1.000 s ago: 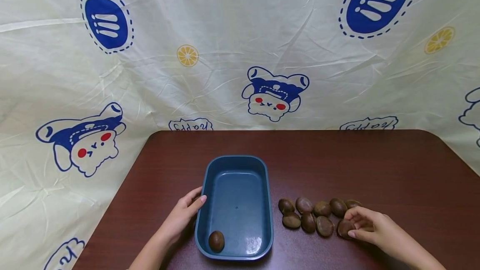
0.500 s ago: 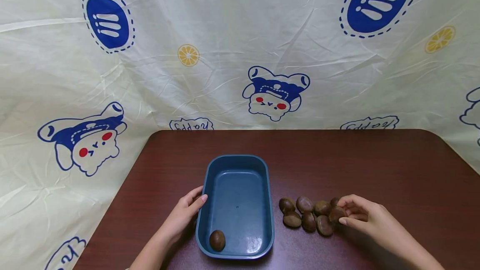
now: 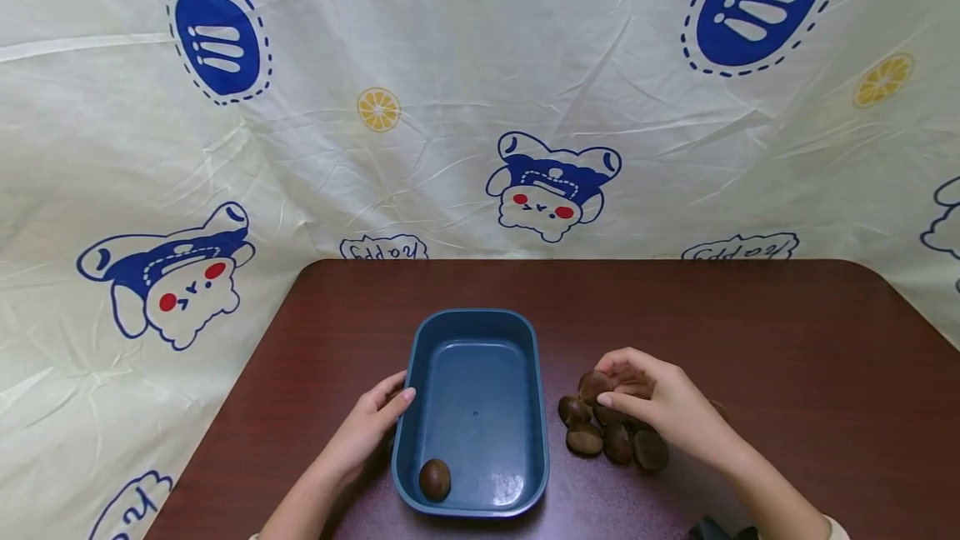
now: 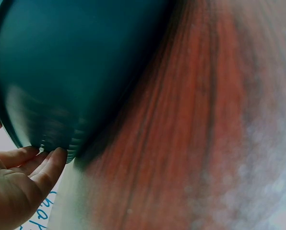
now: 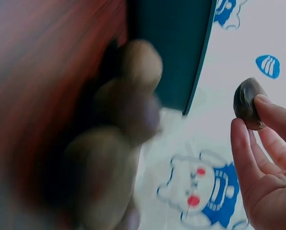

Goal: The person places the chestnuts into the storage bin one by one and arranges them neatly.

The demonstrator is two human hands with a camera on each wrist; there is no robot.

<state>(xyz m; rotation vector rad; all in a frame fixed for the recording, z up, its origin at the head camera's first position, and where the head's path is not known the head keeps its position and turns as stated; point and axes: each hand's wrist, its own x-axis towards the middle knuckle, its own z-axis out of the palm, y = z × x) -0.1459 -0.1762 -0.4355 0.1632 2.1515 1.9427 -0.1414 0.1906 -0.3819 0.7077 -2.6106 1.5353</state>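
Observation:
My right hand (image 3: 660,394) pinches a brown chestnut (image 3: 595,387) between thumb and fingers, above the left end of a group of chestnuts (image 3: 583,440). In the right wrist view the held chestnut (image 5: 248,104) is well apart from the blurred ones. At the left side of a blue plastic tray (image 3: 538,373), my left hand (image 3: 367,419) grips the rim, thumb over the edge and fingers against the outer wall. The left wrist view shows those fingers (image 4: 54,167) right at the tray's edge. One chestnut (image 3: 435,480) lies inside the tray, in its near left corner.
Everything stands on a dark red-brown wooden table (image 3: 787,340). Part of another chestnut (image 3: 720,408) shows behind my right forearm, which hides some of the group. A white printed cloth (image 3: 450,190) hangs behind the table. A dark object (image 3: 708,528) shows below the right wrist.
My right hand has picked up a chestnut from the right end of the group and carried it left toward the tray. The left hand and tray stay in place.

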